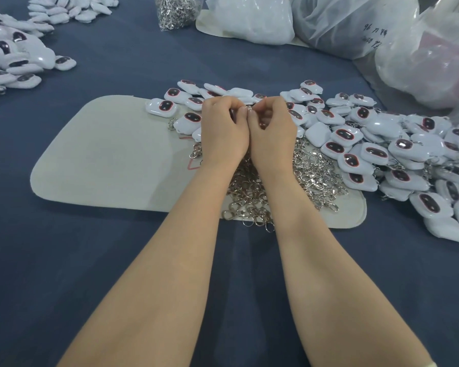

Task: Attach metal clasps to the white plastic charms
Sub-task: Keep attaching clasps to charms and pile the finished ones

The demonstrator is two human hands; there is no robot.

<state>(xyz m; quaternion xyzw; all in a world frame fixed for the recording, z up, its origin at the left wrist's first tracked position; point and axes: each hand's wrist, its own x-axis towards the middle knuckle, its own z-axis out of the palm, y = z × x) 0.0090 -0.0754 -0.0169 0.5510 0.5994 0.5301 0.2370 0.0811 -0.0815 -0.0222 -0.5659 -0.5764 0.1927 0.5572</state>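
I see my left hand (224, 127) and right hand (272, 127) side by side, fingers curled, both pinching a small silver metal clasp (249, 109). They hover over the heap of loose clasps (312, 168) on the beige felt mat (104, 160). The white plastic charms (382, 147) lie piled around them on the blue tabletop (117, 260).

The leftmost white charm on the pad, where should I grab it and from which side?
Pinch the white charm across its near and far edges, coming from above on its left: it lies flat, face up, with bare pad there and other charms crowding its right.
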